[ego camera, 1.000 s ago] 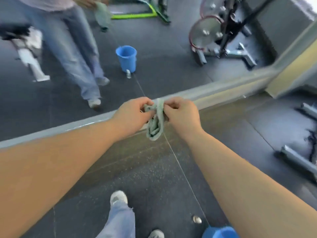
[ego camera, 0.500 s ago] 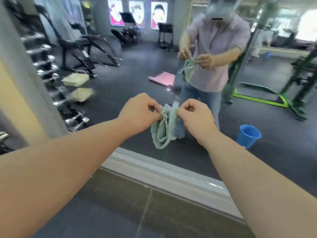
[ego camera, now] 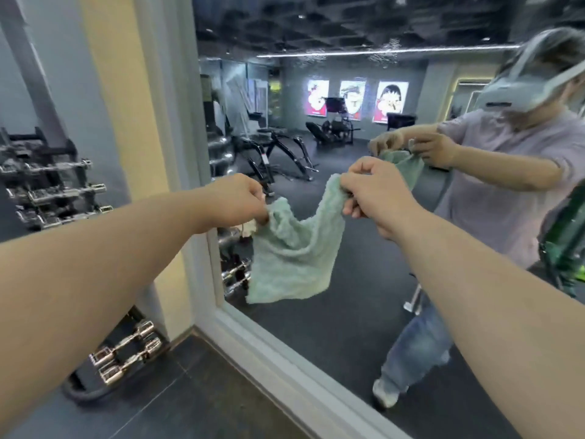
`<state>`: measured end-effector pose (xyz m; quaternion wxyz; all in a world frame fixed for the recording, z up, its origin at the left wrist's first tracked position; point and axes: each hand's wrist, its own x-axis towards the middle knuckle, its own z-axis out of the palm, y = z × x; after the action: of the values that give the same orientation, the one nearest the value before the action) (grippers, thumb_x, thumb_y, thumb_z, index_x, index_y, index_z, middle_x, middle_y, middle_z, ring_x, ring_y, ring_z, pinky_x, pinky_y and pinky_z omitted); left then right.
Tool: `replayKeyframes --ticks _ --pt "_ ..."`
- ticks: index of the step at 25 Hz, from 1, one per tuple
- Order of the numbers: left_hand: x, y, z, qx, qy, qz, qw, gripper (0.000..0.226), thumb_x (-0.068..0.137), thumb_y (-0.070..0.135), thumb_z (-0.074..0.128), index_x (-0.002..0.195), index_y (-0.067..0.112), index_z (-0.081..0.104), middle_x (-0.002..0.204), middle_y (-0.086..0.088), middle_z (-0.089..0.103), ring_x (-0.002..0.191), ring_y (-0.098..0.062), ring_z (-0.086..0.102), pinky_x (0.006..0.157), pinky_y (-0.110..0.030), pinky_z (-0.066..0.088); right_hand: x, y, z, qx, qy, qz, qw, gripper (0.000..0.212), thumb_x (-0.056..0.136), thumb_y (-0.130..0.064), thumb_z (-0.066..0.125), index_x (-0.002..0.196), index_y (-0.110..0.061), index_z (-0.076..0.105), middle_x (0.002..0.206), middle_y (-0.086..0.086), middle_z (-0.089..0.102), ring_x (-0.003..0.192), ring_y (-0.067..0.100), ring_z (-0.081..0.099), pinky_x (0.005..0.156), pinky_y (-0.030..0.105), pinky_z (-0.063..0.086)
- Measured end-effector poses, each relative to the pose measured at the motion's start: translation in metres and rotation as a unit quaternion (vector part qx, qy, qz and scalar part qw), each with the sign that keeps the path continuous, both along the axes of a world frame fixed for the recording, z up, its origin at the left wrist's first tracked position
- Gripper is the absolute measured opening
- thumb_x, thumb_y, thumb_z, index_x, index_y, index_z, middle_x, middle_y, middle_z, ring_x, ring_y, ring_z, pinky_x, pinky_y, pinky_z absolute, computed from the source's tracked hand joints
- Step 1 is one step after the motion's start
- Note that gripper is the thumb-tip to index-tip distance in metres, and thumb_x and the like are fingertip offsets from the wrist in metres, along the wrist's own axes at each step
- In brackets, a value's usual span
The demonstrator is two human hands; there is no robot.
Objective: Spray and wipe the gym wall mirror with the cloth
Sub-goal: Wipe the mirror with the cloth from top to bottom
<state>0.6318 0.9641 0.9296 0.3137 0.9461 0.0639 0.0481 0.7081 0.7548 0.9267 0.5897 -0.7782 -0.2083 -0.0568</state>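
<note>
Both hands are up in front of the mirror (ego camera: 319, 340), each gripping the green cloth (ego camera: 294, 251). The left hand (ego camera: 240, 201) has its fingers curled round one top corner, and the right hand (ego camera: 370, 191) pinches the other corner a little higher. The cloth hangs between them, opened out and sagging in the middle, with its lower edge loose. It looks to be held just clear of the glass, though from this angle I cannot be sure how close it is.

The mirror stands straight ahead in a pale frame (ego camera: 285, 369) that reaches down to the dark floor. It shows the person's reflection (ego camera: 506, 191) holding the same cloth. A rack of dumbbells (ego camera: 53, 191) stands to the left of the frame, with more dumbbells (ego camera: 126, 353) low beside the wall.

I judge the task to be at an early stage. The cloth is being opened out ready for use, and it is not yet pressed to the glass. No spray bottle is in view and neither hand has one. The glass shows no plain wet patch or wipe marks, so the spraying and the wiping both appear still to be done.
</note>
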Motion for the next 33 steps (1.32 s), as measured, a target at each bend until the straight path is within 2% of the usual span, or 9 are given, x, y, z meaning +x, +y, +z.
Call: replayKeyframes --ticks 2,5,10,15,18,24,26,30,33 --pt "0.035 0.027 0.006 -0.031 0.026 0.012 0.999 0.009 0.084 0.008 0.06 0.092 0.011 0.056 0.102 -0.009 0.058 0.086 -0.021 0.05 0.071 -0.03 0.04 0.041 0.033 0.012 -0.04 -0.025 0.053 0.997 0.016 0.085 -0.009 0.058 0.073 -0.018 0.05 0.052 0.0 0.051 0.042 0.015 0.052 0.038 0.02 0.035" --pt "0.09 0.056 0.017 -0.257 0.037 -0.069 0.963 0.04 0.084 0.0 0.058 0.12 0.018 0.059 0.123 -0.005 0.063 0.108 -0.017 0.058 0.098 -0.037 0.044 0.098 0.085 0.034 -0.101 -0.073 0.156 0.98 0.015 0.087 -0.01 0.062 0.077 -0.021 0.058 0.057 -0.005 0.052 0.051 0.013 0.044 0.042 0.016 0.034" --pt "0.152 0.132 0.019 -0.277 0.036 -0.119 0.953 0.01 0.075 0.019 0.074 0.081 0.017 0.067 0.087 0.002 0.067 0.086 -0.012 0.06 0.1 -0.041 0.038 0.164 0.172 0.056 -0.121 -0.137 0.231 0.956 0.005 0.093 -0.011 0.06 0.089 -0.015 0.059 0.054 -0.001 0.039 0.052 0.014 0.032 0.049 0.026 0.028" --pt "0.209 0.223 0.041 -0.352 0.003 -0.202 0.914 0.036 0.074 0.038 0.072 0.103 0.021 0.059 0.103 0.003 0.062 0.099 -0.011 0.058 0.102 -0.037 0.04 0.204 0.246 0.076 -0.161 -0.215 0.181 0.946 0.011 0.096 -0.019 0.054 0.087 -0.025 0.056 0.047 -0.01 0.036 0.044 0.009 0.029 0.042 0.023 0.027" --pt "0.246 0.266 0.062 -0.314 0.007 -0.246 0.917 0.043 0.076 0.042 0.07 0.112 0.02 0.064 0.109 0.0 0.066 0.099 -0.013 0.061 0.095 -0.031 0.049 0.22 0.29 0.09 -0.198 -0.272 0.109 0.936 0.01 0.095 -0.023 0.056 0.086 -0.026 0.055 0.047 -0.011 0.04 0.042 0.005 0.031 0.043 0.02 0.028" --pt "0.309 0.35 0.079 -0.083 0.078 -0.256 0.96 0.014 0.08 0.017 0.076 0.071 0.026 0.072 0.071 0.006 0.058 0.064 -0.011 0.043 0.059 -0.021 0.034 0.254 0.367 0.136 -0.117 -0.281 -0.102 0.947 0.008 0.094 -0.019 0.048 0.093 -0.027 0.047 0.056 -0.008 0.043 0.047 0.007 0.035 0.045 0.021 0.03" --pt "0.33 0.37 0.097 0.006 0.025 -0.192 0.981 0.031 0.087 0.031 0.07 0.058 0.024 0.065 0.053 0.008 0.043 0.052 -0.011 0.031 0.051 -0.025 0.023 0.265 0.378 0.153 -0.095 -0.331 -0.156 0.926 0.009 0.083 -0.023 0.049 0.082 -0.03 0.042 0.055 -0.013 0.043 0.056 0.011 0.036 0.054 0.032 0.035" --pt "0.371 0.385 0.156 -0.093 -0.2 -0.091 0.971 0.027 0.09 0.032 0.064 0.069 0.017 0.059 0.048 0.004 0.05 0.038 -0.009 0.042 0.039 -0.02 0.026 0.281 0.384 0.173 -0.189 -0.424 -0.167 0.87 0.013 0.067 -0.04 0.052 0.068 -0.027 0.052 0.075 -0.012 0.052 0.072 0.012 0.051 0.072 0.037 0.046" --pt "0.397 0.369 0.189 -0.06 -0.307 -0.055 0.948 0.021 0.091 0.021 0.058 0.074 0.011 0.064 0.042 0.011 0.058 0.031 -0.002 0.046 0.034 -0.013 0.034 0.31 0.388 0.181 -0.405 -0.475 -0.259 0.737 0.018 0.08 -0.037 0.056 0.088 -0.03 0.071 0.104 -0.005 0.05 0.091 0.022 0.055 0.071 0.035 0.046"
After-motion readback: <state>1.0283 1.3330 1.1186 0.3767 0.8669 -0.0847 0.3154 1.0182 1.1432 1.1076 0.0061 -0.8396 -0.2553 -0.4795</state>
